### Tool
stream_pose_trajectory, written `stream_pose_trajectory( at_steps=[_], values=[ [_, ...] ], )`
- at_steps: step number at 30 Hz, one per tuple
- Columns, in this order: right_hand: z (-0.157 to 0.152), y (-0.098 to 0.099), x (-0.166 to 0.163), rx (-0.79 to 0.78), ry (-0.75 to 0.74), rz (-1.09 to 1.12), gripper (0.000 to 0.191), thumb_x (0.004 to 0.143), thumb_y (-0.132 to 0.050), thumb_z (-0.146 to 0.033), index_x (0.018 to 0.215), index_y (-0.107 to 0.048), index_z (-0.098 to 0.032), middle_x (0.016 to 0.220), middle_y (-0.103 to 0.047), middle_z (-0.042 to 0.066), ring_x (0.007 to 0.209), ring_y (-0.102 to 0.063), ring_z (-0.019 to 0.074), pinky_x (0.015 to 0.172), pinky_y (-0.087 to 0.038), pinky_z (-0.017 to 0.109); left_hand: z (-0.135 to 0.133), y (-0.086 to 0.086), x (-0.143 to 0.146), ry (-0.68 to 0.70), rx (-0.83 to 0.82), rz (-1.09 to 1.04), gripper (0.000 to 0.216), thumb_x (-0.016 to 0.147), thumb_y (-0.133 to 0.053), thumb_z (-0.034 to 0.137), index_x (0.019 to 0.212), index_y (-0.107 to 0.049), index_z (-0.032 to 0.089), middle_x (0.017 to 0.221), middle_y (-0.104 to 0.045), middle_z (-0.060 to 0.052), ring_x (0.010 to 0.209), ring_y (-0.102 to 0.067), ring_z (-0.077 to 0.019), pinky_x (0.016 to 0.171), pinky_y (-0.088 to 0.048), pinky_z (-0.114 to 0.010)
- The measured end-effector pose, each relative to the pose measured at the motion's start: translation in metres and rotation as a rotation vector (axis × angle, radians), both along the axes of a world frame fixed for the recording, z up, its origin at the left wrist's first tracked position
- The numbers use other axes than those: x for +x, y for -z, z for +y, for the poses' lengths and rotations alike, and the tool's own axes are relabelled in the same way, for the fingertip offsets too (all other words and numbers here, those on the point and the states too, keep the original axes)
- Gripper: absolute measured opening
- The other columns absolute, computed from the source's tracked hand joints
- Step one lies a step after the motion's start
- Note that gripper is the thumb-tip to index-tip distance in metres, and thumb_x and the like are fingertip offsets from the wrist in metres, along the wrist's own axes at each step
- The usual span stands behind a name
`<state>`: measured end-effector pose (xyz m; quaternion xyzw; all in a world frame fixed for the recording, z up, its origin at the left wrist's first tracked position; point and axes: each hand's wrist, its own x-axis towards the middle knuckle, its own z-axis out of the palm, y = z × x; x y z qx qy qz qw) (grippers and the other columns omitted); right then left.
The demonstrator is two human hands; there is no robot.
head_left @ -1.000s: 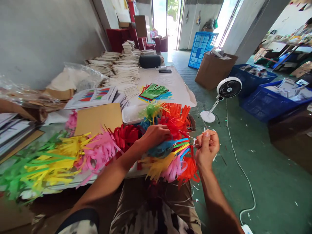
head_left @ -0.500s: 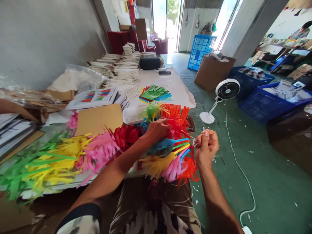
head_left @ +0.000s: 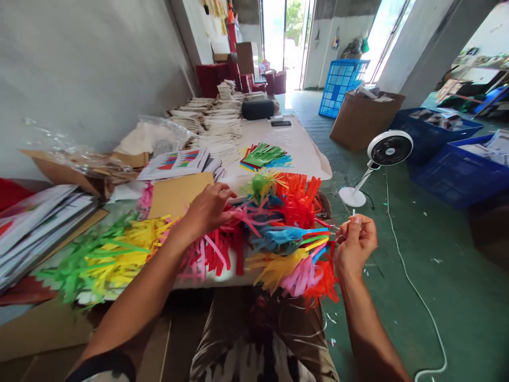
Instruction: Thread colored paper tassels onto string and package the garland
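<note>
My left hand (head_left: 210, 206) is over the left part of the table, closed around a pink paper tassel (head_left: 254, 215) whose loose strips spread to the right and below it. Dark red tassels (head_left: 222, 246) lie under that hand. Off the table's right edge, my right hand (head_left: 356, 241) pinches a thin white string (head_left: 334, 228), and a short white end sticks up above the thumb. Beside it is a bunch of strung tassels: blue (head_left: 278, 236), yellow (head_left: 278, 268), light pink (head_left: 298, 276) and orange-red (head_left: 322, 284). Further left lie yellow (head_left: 131, 239) and green tassels (head_left: 75, 265).
Flat, fringed paper pieces (head_left: 264, 155) lie beyond the tassels. A brown card (head_left: 175, 193) and printed sheets (head_left: 175, 163) are at the left. A phone (head_left: 281, 123) lies farther back. A white fan (head_left: 389, 147) stands on the green floor, with its cable (head_left: 409, 286) trailing.
My left hand has moved left from the red tassels to the pink one, whose strips now stretch toward the right. My right hand keeps its pinch on the string. The view has shifted left.
</note>
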<state>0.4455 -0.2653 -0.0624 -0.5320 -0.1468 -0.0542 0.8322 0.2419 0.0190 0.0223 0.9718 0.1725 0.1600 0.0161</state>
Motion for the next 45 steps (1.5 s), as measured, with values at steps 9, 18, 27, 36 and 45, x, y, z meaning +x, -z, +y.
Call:
stream_pose_trajectory(
  at_steps=[9, 18, 27, 36, 45],
  values=[
    [0.008, 0.000, -0.003, -0.073, -0.028, -0.076, 0.032, 0.096, -0.068, -0.052, 0.091, -0.056, -0.023, 0.058, -0.049, -0.010, 0.046, -0.040, 0.0078, 0.043, -0.034, 0.019, -0.048, 0.034, -0.002, 0.424, 0.137, 0.174, 0.021, 0.090, -0.069, 0.012, 0.102, -0.077, 0.027, 0.125, -0.067, -0.007, 0.120, -0.057, -0.0284, 0.101, -0.045, -0.045],
    [0.012, 0.003, -0.008, -0.100, -0.091, -0.045, 0.030, 0.097, -0.067, -0.051, 0.091, -0.057, -0.023, 0.060, -0.049, -0.009, 0.046, -0.038, 0.0073, 0.042, -0.030, 0.020, -0.032, 0.060, 0.005, 0.316, 0.330, 0.122, 0.012, 0.098, -0.065, 0.020, 0.106, -0.073, 0.021, 0.109, -0.071, -0.010, 0.105, -0.061, -0.0272, 0.089, -0.044, -0.041],
    [0.010, 0.003, -0.008, -0.138, -0.092, -0.035, 0.031, 0.098, -0.065, -0.052, 0.092, -0.056, -0.024, 0.060, -0.046, -0.009, 0.046, -0.038, 0.0081, 0.043, -0.030, 0.021, -0.020, 0.057, 0.005, 0.358, 0.151, -0.099, 0.007, 0.094, -0.072, 0.020, 0.092, -0.079, 0.023, 0.106, -0.073, -0.007, 0.100, -0.064, -0.0239, 0.089, -0.048, -0.040],
    [0.025, -0.007, -0.018, -0.265, -0.172, -0.121, 0.030, 0.102, -0.057, -0.053, 0.093, -0.055, -0.024, 0.065, -0.046, -0.007, 0.052, -0.041, 0.0108, 0.049, -0.034, 0.024, -0.051, -0.010, 0.053, 0.230, -0.853, -0.635, 0.019, 0.080, -0.086, 0.036, 0.090, -0.080, 0.021, 0.092, -0.079, -0.004, 0.089, -0.072, -0.0190, 0.087, -0.054, -0.032],
    [0.026, -0.026, -0.014, -0.254, -0.191, -0.178, 0.029, 0.094, -0.071, -0.047, 0.109, -0.069, -0.022, 0.063, -0.034, -0.009, 0.053, -0.031, 0.0110, 0.050, -0.026, 0.026, -0.110, 0.023, 0.112, 0.365, -1.192, -0.482, 0.020, 0.078, -0.085, 0.035, 0.083, -0.079, 0.017, 0.079, -0.076, -0.002, 0.070, -0.063, -0.0131, 0.067, -0.048, -0.025]
  ],
)
